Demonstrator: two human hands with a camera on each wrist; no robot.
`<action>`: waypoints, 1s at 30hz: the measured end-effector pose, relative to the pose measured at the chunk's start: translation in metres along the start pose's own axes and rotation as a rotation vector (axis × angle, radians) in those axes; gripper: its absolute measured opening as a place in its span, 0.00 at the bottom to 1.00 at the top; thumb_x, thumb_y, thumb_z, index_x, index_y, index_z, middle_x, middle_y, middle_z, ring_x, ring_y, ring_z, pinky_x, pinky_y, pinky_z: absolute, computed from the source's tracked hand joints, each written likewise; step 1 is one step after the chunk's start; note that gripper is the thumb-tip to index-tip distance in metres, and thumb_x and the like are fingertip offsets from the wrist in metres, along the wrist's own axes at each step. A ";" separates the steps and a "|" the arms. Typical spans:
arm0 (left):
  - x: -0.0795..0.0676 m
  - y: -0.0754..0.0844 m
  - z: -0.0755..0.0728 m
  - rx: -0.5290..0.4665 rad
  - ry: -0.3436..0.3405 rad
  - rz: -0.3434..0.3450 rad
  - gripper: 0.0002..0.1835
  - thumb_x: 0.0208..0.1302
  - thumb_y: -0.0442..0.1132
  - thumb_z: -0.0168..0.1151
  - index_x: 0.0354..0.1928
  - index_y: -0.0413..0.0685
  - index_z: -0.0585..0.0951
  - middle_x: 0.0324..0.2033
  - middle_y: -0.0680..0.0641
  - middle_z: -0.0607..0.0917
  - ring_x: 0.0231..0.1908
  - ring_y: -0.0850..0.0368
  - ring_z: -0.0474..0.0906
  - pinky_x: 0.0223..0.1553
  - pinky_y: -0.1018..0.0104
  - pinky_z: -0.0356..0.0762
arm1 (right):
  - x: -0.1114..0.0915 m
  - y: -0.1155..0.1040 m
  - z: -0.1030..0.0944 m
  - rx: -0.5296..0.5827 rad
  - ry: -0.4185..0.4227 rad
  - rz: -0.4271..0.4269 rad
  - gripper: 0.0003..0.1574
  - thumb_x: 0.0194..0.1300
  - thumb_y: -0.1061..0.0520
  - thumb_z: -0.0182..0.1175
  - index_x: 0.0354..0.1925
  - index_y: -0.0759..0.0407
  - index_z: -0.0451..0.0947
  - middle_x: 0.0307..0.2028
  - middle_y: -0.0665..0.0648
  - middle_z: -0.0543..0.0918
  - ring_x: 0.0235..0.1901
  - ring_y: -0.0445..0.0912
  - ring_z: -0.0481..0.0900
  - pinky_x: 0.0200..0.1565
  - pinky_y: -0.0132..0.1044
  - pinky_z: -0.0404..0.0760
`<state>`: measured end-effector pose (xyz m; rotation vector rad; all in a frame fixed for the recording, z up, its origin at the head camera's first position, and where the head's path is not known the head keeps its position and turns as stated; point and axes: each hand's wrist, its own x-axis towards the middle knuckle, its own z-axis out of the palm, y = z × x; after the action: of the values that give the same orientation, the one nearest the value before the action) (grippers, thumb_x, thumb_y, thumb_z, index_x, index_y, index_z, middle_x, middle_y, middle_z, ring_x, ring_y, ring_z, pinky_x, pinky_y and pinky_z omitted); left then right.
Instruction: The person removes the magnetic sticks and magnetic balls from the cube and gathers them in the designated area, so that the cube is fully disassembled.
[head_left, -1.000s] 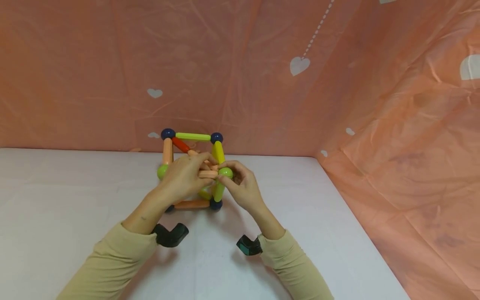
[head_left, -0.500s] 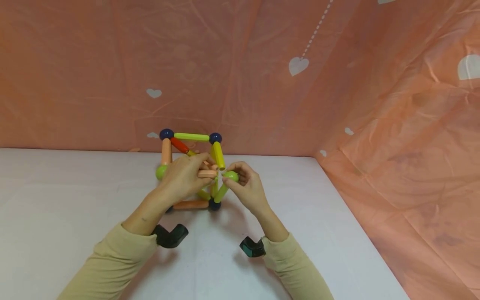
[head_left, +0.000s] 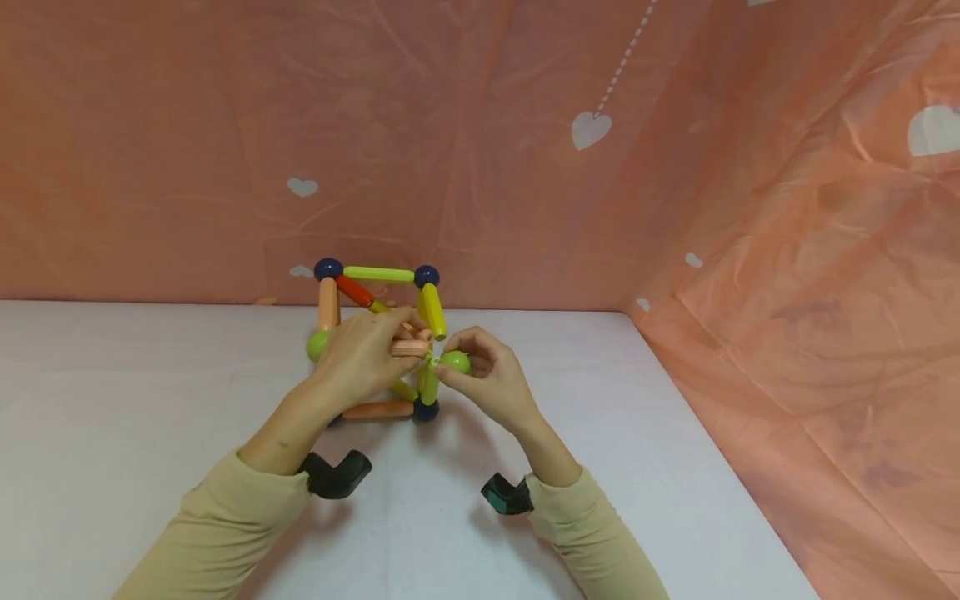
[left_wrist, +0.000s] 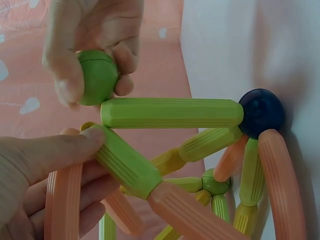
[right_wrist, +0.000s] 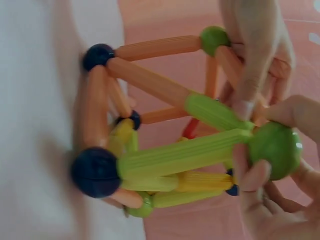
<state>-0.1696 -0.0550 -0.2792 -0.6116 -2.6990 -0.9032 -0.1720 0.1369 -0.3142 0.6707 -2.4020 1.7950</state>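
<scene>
My right hand [head_left: 487, 379] pinches a green ball [left_wrist: 97, 80] between thumb and fingers, at the front right of a frame of magnetic rods and balls. The ball sits right at the free end of a green rod [left_wrist: 170, 113], whose other end meets a dark blue ball [left_wrist: 261, 113]. My left hand [head_left: 363, 354] holds the peach rod [head_left: 410, 347], its thumb pressing the green tip of a green-and-peach diagonal rod [left_wrist: 130, 162]. Above the hands, a yellow rod [head_left: 432, 310] hangs from the back right blue ball [head_left: 427, 277], its lower end free.
The frame stands on a white tabletop [head_left: 585, 433], near a pink curtain [head_left: 480, 150] with white hearts. Another green ball [head_left: 318, 345] marks its left corner. A peach rod [head_left: 378, 410] runs along its front base. Black wrist mounts [head_left: 337, 475] sit at both cuffs.
My right hand has pulled the green ball rightward and slightly down, off the yellow and peach rod ends. The green rod tilted out with it, then swung back upright. My left hand keeps its hold.
</scene>
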 end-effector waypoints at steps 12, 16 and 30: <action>-0.004 0.003 0.004 0.026 0.014 -0.032 0.17 0.56 0.39 0.70 0.46 0.45 0.78 0.27 0.46 0.84 0.22 0.55 0.75 0.24 0.65 0.72 | 0.007 0.017 -0.009 0.157 0.188 0.172 0.12 0.63 0.62 0.62 0.45 0.64 0.77 0.31 0.50 0.82 0.30 0.43 0.81 0.32 0.31 0.77; -0.006 0.004 0.005 0.036 0.040 -0.035 0.19 0.57 0.39 0.69 0.49 0.43 0.75 0.16 0.49 0.77 0.16 0.57 0.69 0.18 0.69 0.66 | 0.010 0.020 -0.011 0.147 0.173 0.189 0.13 0.63 0.60 0.62 0.46 0.64 0.77 0.33 0.53 0.82 0.30 0.42 0.81 0.34 0.33 0.79; -0.008 0.003 0.003 0.158 0.001 -0.074 0.28 0.57 0.44 0.69 0.58 0.43 0.74 0.12 0.52 0.73 0.17 0.57 0.70 0.17 0.69 0.66 | 0.050 0.066 -0.026 0.205 0.306 0.537 0.25 0.61 0.62 0.63 0.57 0.67 0.73 0.41 0.60 0.83 0.34 0.40 0.81 0.50 0.37 0.81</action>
<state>-0.1616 -0.0531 -0.2827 -0.4805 -2.7741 -0.6982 -0.2473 0.1606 -0.3501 -0.2677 -2.3440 2.1516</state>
